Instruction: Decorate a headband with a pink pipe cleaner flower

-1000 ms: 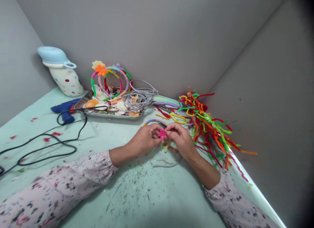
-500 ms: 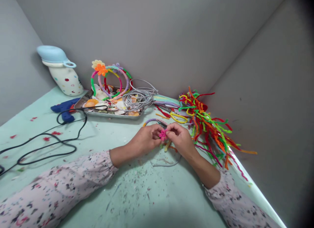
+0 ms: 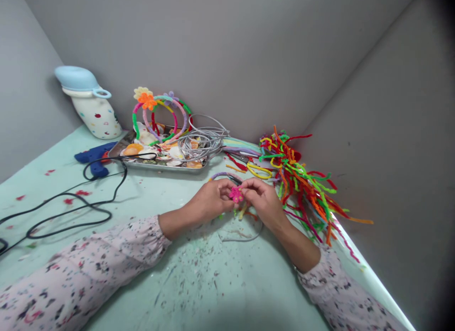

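Between my two hands is a small pink pipe-cleaner flower [image 3: 236, 194]. My left hand [image 3: 214, 197] pinches its left side, while the fingertips of my right hand [image 3: 261, 198] close on its right edge. Just behind the hands lies a purple and pink pipe-cleaner band [image 3: 222, 174], partly hidden by them, with something dark beside it that I cannot make out. Below the flower are short yellow and orange pipe-cleaner pieces [image 3: 242, 211] and a curved grey wire [image 3: 245, 239].
A metal tray [image 3: 167, 168] bears finished flower hoops [image 3: 147, 101] and coiled grey wire [image 3: 204, 141]. To its left lie a blue glue gun [image 3: 94, 156] with a trailing black cord [image 3: 95, 203] and a white bottle [image 3: 95, 115]. Bunched pipe cleaners [image 3: 305, 184] spread at the right.
The pink flower has turned so that its petals face the camera more fully. Both hands stay in nearly the same place, with small finger movements.
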{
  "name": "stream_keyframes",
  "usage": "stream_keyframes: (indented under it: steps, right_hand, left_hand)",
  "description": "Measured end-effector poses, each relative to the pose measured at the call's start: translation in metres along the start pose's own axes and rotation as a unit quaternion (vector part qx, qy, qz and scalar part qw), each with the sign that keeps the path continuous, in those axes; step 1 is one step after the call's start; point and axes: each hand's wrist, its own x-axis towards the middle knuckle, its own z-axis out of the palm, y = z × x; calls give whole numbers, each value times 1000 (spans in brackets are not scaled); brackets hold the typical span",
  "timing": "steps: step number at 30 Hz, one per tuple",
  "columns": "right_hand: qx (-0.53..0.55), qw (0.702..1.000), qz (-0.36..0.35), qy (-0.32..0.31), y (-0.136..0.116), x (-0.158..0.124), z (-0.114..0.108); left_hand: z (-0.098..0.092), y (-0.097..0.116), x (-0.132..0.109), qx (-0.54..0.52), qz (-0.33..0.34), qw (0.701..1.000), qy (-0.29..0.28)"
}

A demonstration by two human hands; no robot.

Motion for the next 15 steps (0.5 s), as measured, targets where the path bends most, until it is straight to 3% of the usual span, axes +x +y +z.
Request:
stream_keyframes:
  steps: [10,15]
  right_hand:
    - [-32,999,0,-8,1,1,2]
    - [-3,1000,-8,-22,-1,0,0]
  left_hand:
    - [-2,-6,-2,38,44,998,-31]
    - [-2,-4,-1,20,24,999,-22]
